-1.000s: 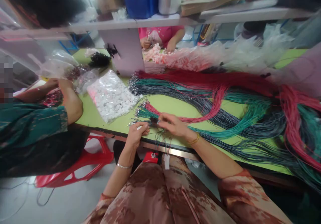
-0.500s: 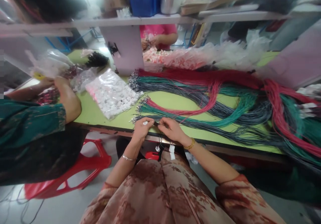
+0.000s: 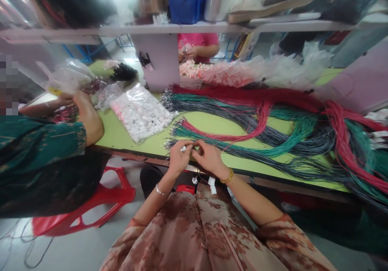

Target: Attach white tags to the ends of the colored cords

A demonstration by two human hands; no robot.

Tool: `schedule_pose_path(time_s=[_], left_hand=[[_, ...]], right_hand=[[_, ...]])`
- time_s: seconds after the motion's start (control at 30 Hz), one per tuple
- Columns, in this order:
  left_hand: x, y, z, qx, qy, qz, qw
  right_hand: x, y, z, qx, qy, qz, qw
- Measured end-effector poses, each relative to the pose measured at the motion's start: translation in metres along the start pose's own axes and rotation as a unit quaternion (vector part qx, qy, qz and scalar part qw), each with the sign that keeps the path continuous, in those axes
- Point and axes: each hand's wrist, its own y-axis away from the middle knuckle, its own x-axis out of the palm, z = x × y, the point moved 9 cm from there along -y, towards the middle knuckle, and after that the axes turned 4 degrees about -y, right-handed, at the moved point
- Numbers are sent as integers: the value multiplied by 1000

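Observation:
My left hand [image 3: 179, 157] is closed in a pinch at the table's front edge, a small white plastic connector [image 3: 183, 149] showing between its fingers. Against it, fingertips almost touching, my right hand [image 3: 209, 157] is also closed, pinching what looks like a dark wire [image 3: 195, 147]; the fingers hide most of it. Below the hands, thin dark leads hang toward my lap with a white connector [image 3: 195, 180] and white tags [image 3: 212, 185] near them. Just behind lie bundles of grey wires [image 3: 242, 151], green wires [image 3: 260, 150] and red wires [image 3: 236, 136], with metal terminals [image 3: 170, 143] at their left ends.
A clear bag of white connectors [image 3: 142, 117] lies left of the wires. Thicker red bundles [image 3: 248, 95] stretch across the back. A shelf [image 3: 230, 27] with a blue bin [image 3: 187, 5] runs overhead. One co-worker's arm [image 3: 91, 117] is at left, beside a red stool [image 3: 115, 198]; another person [image 3: 198, 46] sits opposite.
My hands have come closer together, and the dark piece between my fingertips is now mostly covered. The whole view has shifted slightly. The white connector is still in my left fingers.

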Motion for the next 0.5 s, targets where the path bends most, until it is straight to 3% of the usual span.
schedule_pose_path(time_s=[0.2,0.27,0.33,0.43,0.5], left_hand=[[-2,-2,4,-40,-32,12,999],[-3,0,-1,-26,-64,13,998],[-5,3,-8,2,-71,4,997],[-4,8,-14,49,-63,-15,997],[0,10,-16,75,-75,-10,994]], right_hand=[[2,3,4,-52,-54,1,997],[-2,6,14,-95,-60,4,994],[-16,6,21,-124,-61,-32,990],[-39,-6,19,-112,-41,-93,988],[-33,-23,10,-80,-38,-41,995]])
